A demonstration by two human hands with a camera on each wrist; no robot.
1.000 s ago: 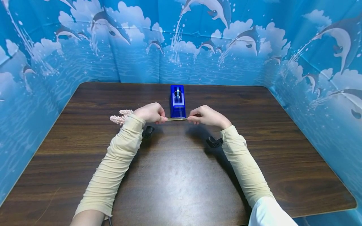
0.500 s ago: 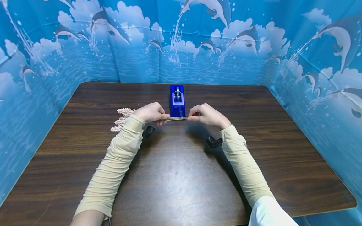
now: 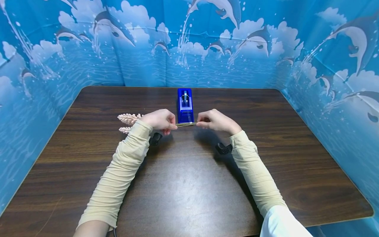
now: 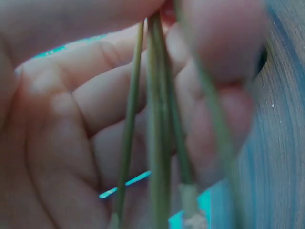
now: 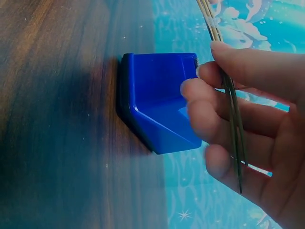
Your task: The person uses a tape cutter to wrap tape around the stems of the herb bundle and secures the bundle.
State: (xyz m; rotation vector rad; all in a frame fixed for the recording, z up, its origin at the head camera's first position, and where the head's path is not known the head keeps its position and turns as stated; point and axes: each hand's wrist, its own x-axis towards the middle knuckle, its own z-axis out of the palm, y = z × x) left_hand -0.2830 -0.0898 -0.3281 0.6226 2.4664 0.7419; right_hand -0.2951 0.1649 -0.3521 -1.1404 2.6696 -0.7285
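Note:
A thin bundle of green flower stems spans the gap between both hands, low in front of the blue tape dispenser. My left hand pinches the stems between thumb and fingers; pink flower heads stick out beyond its wrist to the left. Several stems cross its palm in the left wrist view. Near the other end, my right hand pinches the bundle between thumb and forefinger. In the right wrist view the stem tips trail past its fingers, and a shiny clear band shows on the stems.
The dark wood-grain table extends all round the hands. A blue dolphin-print curtain hangs behind and along both sides of it. Black wrist cameras hang under both wrists.
The pink flower heads have turned and shifted beside the left wrist, and the left fingers have rolled slightly on the stems. The right hand has barely moved.

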